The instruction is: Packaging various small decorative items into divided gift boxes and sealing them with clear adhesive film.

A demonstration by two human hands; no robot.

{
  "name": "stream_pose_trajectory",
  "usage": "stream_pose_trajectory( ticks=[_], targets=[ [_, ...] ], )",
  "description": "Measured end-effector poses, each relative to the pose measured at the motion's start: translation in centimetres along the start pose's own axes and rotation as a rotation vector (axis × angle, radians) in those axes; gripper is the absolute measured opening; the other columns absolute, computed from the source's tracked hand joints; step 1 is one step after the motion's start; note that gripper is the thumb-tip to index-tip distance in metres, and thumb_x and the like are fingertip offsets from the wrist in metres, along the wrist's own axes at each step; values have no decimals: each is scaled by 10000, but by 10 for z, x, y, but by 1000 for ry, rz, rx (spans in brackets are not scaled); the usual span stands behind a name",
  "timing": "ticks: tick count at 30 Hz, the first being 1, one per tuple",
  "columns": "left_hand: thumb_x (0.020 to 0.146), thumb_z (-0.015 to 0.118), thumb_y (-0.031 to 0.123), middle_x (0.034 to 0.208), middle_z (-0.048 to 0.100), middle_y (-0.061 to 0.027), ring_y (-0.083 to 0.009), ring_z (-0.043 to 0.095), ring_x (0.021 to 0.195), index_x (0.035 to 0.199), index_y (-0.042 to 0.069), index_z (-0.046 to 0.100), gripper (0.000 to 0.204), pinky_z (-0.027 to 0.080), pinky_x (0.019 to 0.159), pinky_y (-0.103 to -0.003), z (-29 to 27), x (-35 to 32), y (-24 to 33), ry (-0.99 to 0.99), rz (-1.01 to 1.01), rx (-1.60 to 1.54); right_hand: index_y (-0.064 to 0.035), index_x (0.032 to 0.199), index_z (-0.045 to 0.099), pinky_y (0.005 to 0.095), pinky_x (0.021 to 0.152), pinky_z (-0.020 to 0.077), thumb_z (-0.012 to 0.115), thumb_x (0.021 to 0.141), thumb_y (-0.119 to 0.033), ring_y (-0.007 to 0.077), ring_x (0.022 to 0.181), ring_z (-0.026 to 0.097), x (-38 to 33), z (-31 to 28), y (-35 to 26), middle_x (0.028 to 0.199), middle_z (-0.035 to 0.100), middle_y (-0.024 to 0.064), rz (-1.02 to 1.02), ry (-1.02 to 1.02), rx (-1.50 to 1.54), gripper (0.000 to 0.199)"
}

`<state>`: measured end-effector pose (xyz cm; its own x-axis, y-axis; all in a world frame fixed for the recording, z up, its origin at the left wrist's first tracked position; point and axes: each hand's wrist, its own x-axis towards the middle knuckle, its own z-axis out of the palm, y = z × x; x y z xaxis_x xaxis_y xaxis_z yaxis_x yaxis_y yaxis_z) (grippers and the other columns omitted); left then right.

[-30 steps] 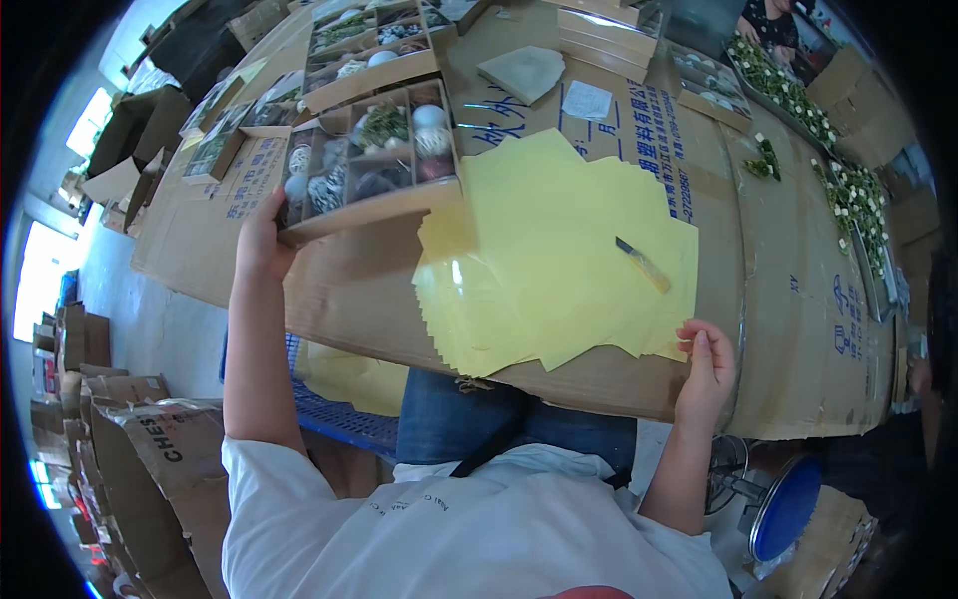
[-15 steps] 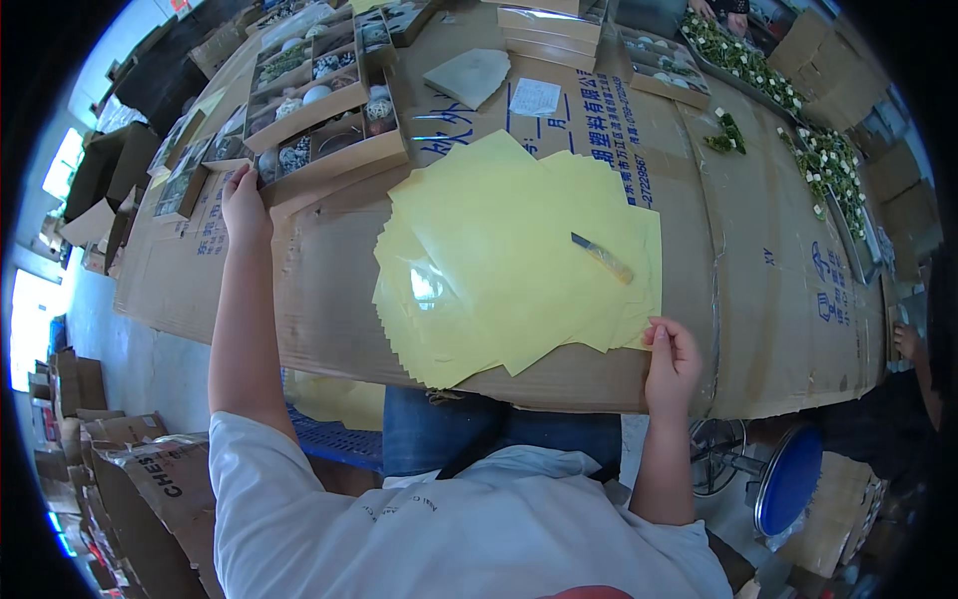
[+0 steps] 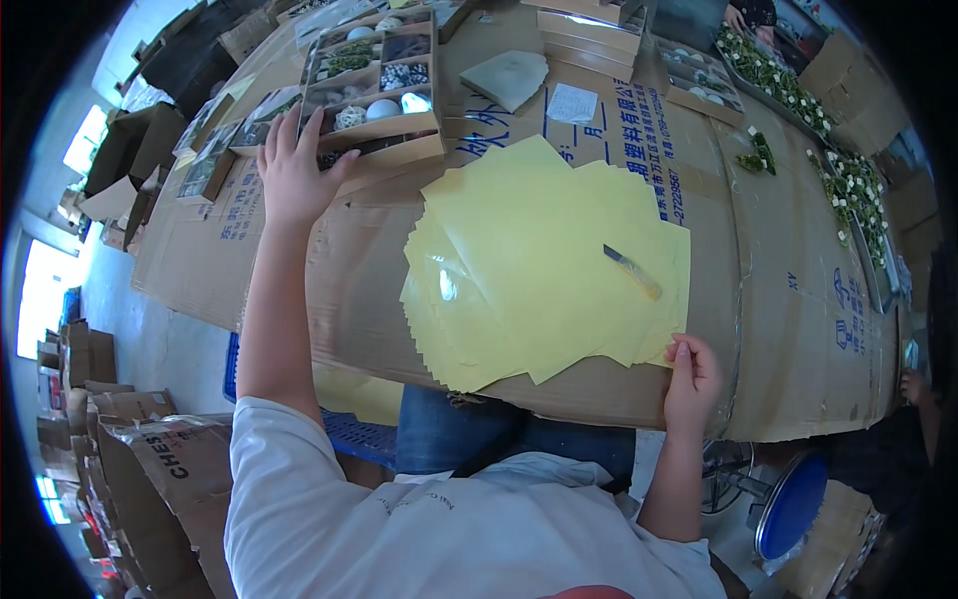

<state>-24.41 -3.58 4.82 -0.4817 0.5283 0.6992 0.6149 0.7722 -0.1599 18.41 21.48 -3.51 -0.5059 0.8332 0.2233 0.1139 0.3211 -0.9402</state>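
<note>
At the far left of the table my left hand [image 3: 299, 175] rests with spread fingers at the near left corner of a stacked kraft box [image 3: 411, 126]. The box has compartments with white balls, green moss and patterned pieces; my hand hides part of it. My right hand [image 3: 693, 384] has its fingers closed on the near right corner of a yellow sheet [image 3: 680, 324]. That sheet belongs to a fanned pile of yellow sheets [image 3: 529, 270]. On the pile lies a utility knife [image 3: 633, 272], apart from both hands.
Behind the pile are a pale flat piece [image 3: 505, 79], a written paper slip [image 3: 572, 104] and stacked kraft boxes [image 3: 589, 45]. A filled box [image 3: 699, 85] and trays of white-flowered greenery [image 3: 763, 75] stand far right. A blue stool [image 3: 791, 504] is below. Another person's hand [image 3: 763, 35] shows far right.
My left hand has loosened its grip and spread over the box corner. The upper filled box now lies squarely over the lower one. My right hand stays at the sheet corner; the view has shifted slightly.
</note>
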Motion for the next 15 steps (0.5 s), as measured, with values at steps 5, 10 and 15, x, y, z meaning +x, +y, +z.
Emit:
stream_pose_trajectory(
  ticks=[5,10,15],
  targets=[
    [698,774,321,1400,427,-122,-327,406,1286,1306,58,433,745,330,1039,-464,-10,-9,9,-30,151,-142,18,949,620,238,699,455,516,923,-34,111,756,554,1,1,1,836,589,57,-7,-2,-14,119],
    [781,648,441,1385,445,-136,-337,391,1298,1294,26,446,690,327,1034,-467,-14,-23,-18,2,161,-118,19,952,618,239,708,467,523,916,-25,115,766,565,0,2,2,850,589,65,-2,-1,-43,111],
    [917,437,514,1453,362,-151,-362,300,1351,1365,28,403,661,239,1105,-451,-13,-23,-62,-188,-40,-185,19,951,616,239,711,469,521,915,-23,117,771,567,1,2,1,847,586,64,-3,-27,-34,110]
  ],
)
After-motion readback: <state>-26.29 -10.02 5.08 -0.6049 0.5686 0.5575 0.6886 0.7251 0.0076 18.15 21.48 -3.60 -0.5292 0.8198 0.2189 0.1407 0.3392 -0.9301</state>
